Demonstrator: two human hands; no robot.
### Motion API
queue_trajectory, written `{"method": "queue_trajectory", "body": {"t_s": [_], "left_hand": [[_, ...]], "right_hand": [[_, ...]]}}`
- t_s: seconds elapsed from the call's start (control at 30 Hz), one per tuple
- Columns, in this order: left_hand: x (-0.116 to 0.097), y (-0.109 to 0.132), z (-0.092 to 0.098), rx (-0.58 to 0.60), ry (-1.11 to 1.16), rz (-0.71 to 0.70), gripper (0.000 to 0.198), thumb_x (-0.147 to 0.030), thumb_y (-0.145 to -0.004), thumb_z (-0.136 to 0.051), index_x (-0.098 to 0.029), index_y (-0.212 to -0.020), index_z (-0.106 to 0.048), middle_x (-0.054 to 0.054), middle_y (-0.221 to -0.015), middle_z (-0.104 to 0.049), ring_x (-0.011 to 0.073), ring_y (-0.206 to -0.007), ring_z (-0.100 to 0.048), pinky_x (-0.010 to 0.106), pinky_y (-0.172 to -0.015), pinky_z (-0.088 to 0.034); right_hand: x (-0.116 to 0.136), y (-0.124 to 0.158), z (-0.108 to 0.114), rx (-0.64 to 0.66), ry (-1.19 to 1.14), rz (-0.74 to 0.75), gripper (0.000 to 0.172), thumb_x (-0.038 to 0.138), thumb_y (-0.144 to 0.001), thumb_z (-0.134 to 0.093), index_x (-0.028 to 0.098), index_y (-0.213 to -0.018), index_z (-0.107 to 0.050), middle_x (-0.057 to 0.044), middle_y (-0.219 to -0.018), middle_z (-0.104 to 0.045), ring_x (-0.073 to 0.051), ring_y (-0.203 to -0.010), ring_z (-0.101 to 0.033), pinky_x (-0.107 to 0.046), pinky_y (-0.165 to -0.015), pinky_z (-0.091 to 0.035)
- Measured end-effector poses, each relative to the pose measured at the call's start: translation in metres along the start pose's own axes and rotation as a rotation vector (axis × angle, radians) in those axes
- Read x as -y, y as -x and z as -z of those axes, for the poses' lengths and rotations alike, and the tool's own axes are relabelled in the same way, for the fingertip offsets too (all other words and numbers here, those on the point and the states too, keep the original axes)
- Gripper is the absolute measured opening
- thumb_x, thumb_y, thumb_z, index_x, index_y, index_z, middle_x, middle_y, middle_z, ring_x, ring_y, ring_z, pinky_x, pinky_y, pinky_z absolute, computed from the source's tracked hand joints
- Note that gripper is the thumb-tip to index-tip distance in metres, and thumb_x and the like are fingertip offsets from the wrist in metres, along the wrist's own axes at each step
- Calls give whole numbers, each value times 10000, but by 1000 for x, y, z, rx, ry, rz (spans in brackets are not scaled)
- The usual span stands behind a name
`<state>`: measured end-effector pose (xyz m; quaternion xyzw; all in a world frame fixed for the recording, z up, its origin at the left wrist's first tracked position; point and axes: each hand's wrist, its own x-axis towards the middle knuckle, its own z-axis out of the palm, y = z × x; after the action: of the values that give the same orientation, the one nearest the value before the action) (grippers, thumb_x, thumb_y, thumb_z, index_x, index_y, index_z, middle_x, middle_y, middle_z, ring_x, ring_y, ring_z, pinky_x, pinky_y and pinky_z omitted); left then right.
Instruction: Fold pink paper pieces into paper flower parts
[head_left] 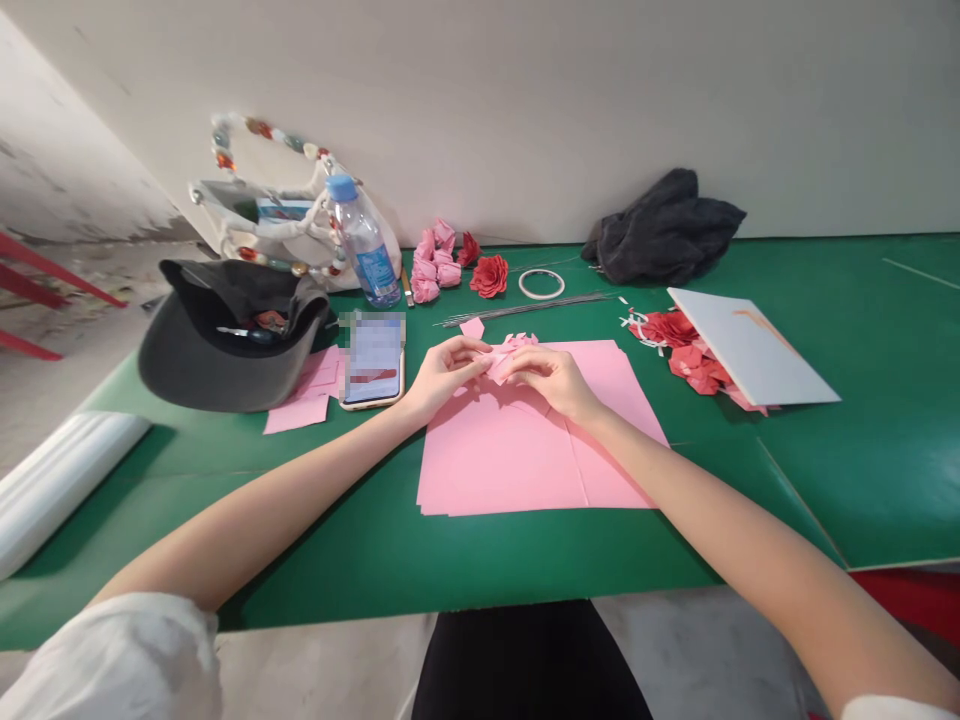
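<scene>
Hands: left hand (442, 368) and right hand (544, 382) closed, fingertips pinching a folded pink paper piece (510, 353) between them.
Under them: loose pink paper sheets (499, 468), uncut at the near side.
Finished: pink paper roses (431, 265) and a red paper rose (489, 276), far side.
Room: green table (450, 585) extends past the sheets to the right and toward the near edge.

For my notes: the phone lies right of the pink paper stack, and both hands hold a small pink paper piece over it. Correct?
No: the phone lies left of the pink paper stack, not right, as the head view shows. The left hand and right hand do hold the small pink paper piece.
</scene>
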<state>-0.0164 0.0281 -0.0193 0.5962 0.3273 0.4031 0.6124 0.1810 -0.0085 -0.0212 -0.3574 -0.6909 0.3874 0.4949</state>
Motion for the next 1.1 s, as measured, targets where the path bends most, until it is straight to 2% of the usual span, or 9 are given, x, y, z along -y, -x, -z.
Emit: {"method": "queue_trajectory", "body": {"t_s": [0.17,0.33,0.53,0.67,0.83,1.1], "left_hand": [[-3,2,-2,-30,-19,-8,362,-374,-712,-774,-129,-946,-648,33,-811,-659,119,-668,-644,215,-588,-529],[-7,4,-4,-55,-38,-4,363,-380,-698,-785,-130,-920,-645,31,-787,-666,128,-652,-658,231,-608,-531],[-5,4,-4,-57,-42,-3,364,-392,-707,-776,-131,-915,-631,35,-780,-671,146,-647,-673,252,-613,-541],[-6,4,-4,-70,-49,-2,365,-400,-700,-780,-133,-903,-635,32,-772,-673,148,-661,-675,255,-634,-544],[-5,3,-4,-77,-68,-7,369,-406,-695,-783,-138,-904,-638,31,-781,-672,148,-667,-672,251,-636,-541],[-6,4,-4,-77,-90,-9,379,-419,-688,-782,-142,-904,-641,38,-807,-677,145,-682,-665,255,-645,-548]], "right_hand": [[0,-1,0,9,29,-20,143,278,-851,-625,220,-784,-738,-35,-860,-733,-220,-891,-663,-420,-889,-498],[-5,0,0,1,21,-59,113,229,-811,-645,211,-760,-744,-30,-844,-735,-210,-858,-669,-395,-839,-521],[-8,0,-1,-14,-10,-119,82,277,-765,-710,201,-755,-738,-38,-809,-731,-212,-821,-676,-403,-826,-536],[-6,0,-4,-50,-124,-174,188,323,-683,-791,195,-727,-660,-25,-778,-706,-205,-772,-694,-405,-816,-561],[-7,0,-6,-86,-138,-186,332,335,-647,-818,202,-676,-515,6,-712,-643,-214,-793,-714,-391,-819,-560],[-5,0,-5,-69,-101,-198,349,349,-661,-803,202,-662,-486,-13,-726,-658,-221,-817,-708,-404,-839,-546]]}}
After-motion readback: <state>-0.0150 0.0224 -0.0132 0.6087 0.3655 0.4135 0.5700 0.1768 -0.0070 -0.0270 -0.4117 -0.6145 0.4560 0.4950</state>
